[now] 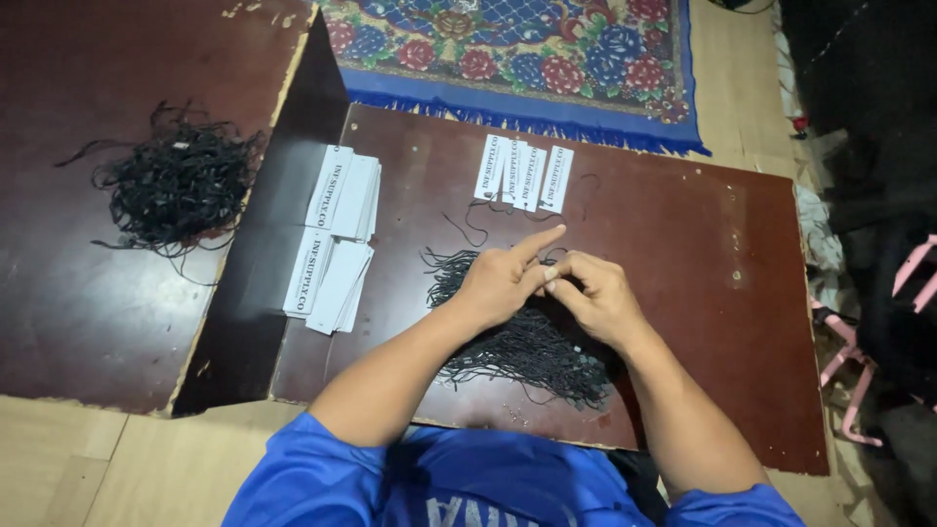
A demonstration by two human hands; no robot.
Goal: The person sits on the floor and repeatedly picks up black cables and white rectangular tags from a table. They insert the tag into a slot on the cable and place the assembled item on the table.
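Both forearms reach up from the bottom edge of the frame and meet near the centre, over a dark brown board (683,293) lying on the floor. The left hand (503,278) rests knuckles-up, its index finger stretched out and pointing toward the upper right, the other fingers curled down. The right hand (595,298) sits just beside it, tilted inward, with its fingertips (554,275) pinched together against the left hand's fingers. Something thin appears to be nipped between them, most likely a single black cord, but it is too small to tell for sure.

Directly beneath and around both hands lies the pile of black string loops (532,342), a loose tangle spreading from the centre toward the lower middle of the frame, with stray strands curling off toward the upper left.

Above the hands, upper centre, a short fanned row of white rectangular paper tags (524,174) lies on the board, each with dark print running lengthwise; a few thin black cords trail from them. To the left of centre, two larger stacks of the same white tags (337,234) lie one above the other, slightly slanted, at the board's left edge.

In the upper left of the frame, on a separate reddish-brown board (59,293), sits a second tangle of black cords (181,185). A floral rug with a blue border (527,49) runs along the top.
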